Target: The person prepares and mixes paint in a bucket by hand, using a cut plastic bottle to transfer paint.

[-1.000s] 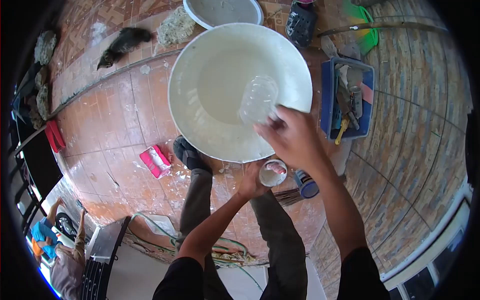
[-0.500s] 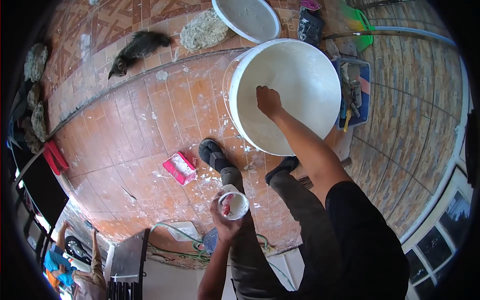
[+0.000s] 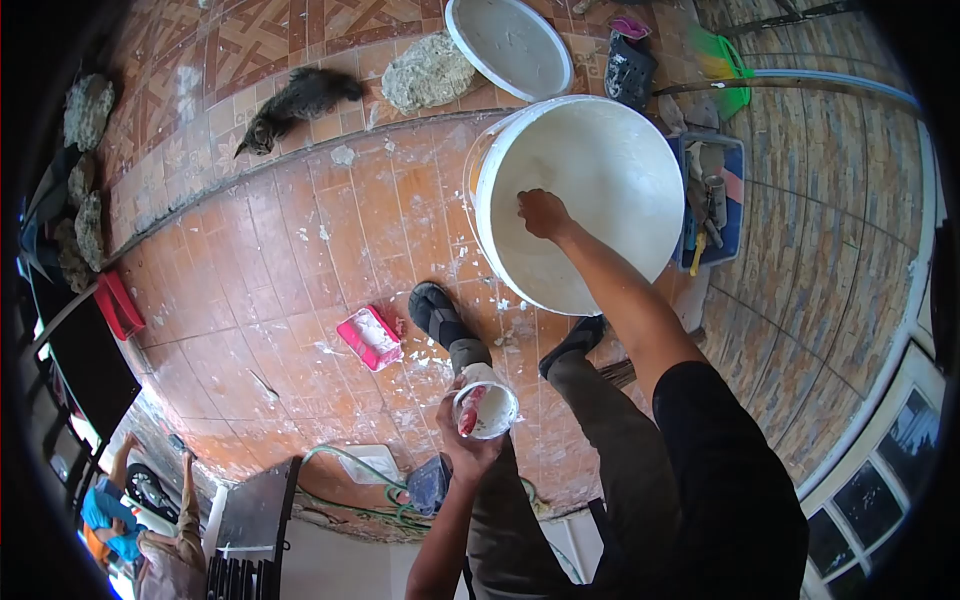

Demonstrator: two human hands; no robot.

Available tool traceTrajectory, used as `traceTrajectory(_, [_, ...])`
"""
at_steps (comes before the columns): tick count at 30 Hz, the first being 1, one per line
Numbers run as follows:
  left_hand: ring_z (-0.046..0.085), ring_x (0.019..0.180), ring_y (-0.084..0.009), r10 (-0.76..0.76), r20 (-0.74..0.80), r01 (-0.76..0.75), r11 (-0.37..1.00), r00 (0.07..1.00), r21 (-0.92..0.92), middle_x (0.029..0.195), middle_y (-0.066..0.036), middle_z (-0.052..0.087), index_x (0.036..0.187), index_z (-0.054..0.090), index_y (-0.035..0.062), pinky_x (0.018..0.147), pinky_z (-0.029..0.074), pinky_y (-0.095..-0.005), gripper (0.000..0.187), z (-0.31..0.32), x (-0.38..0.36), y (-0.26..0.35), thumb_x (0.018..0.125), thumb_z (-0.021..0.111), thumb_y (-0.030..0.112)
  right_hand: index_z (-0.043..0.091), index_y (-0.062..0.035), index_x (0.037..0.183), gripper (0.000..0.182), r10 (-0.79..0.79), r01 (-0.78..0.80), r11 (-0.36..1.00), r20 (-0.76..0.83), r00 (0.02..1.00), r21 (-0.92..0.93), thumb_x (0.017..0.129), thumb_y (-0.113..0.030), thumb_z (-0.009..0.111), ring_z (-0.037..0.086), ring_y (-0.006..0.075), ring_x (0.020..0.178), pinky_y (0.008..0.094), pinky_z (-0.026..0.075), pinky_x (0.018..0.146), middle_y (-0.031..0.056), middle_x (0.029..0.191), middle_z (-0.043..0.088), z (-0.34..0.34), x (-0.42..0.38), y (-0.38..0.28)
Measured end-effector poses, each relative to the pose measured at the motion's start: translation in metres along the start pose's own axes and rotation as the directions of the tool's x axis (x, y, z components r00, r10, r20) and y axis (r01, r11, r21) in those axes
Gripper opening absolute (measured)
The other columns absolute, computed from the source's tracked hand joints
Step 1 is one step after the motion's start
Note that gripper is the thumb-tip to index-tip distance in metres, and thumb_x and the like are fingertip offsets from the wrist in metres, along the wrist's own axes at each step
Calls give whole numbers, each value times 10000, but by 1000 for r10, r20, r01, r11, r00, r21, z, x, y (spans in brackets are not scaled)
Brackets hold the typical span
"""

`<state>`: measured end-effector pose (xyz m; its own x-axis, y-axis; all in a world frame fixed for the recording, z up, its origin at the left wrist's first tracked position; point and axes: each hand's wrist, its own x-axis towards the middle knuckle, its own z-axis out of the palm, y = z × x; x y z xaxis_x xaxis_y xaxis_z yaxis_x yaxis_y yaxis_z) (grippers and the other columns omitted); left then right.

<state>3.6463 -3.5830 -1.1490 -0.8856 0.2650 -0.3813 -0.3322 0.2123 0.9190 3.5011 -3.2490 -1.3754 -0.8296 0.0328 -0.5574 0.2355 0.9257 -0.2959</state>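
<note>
A small plastic cup [image 3: 487,409] is held in the left hand [image 3: 468,448], the fingers wrapped around it from below; white paint and a reddish streak are seen inside it. The cup is kept close to the body, above the knees, well apart from the large white bucket [image 3: 580,200] that stands on the tiled floor [image 3: 300,260]. The right hand [image 3: 543,212] is reached down into the bucket, the arm stretched forward and nearly straight, the fingers curled together; whether anything is gripped in them cannot be told. The two hands are held well apart. Beside the bucket a blue tray [image 3: 712,205] of tools is seen, beyond it a white lid [image 3: 508,45]. A pink box [image 3: 368,338] lies near the left shoe [image 3: 435,312]. A cat [image 3: 300,105] lies on the patterned tiles.
</note>
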Motion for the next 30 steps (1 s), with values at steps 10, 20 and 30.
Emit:
traceTrajectory(10, [478,1220,-312,12,42,-18,991,999,135,1389,-206,384,1343,257,31,1028,405,-414,933,22,7,17,645,863,154,611,-38,912,108,-4,-9,994,110,994,110,824,-100,606,628,333,933,441,495,785,165,892,660,-8,-4,0])
traceTrajectory(20, [476,1188,-267,238,-202,-254,965,950,-61,1275,-145,413,1338,303,31,1002,403,-400,920,31,66,51,634,859,235,564,-18,888,124,158,-85,765,-58,986,638,888,-138,593,609,235,707,339,483,646,107,737,629,-113,-90,4])
traceTrajectory(30, [511,1136,-252,300,-70,-304,950,951,-66,1232,-164,451,1324,280,-16,984,410,-378,891,83,125,127,666,851,174,474,7,955,118,97,166,427,-228,969,889,967,-102,519,568,119,775,259,490,689,64,900,537,-248,-232,-53])
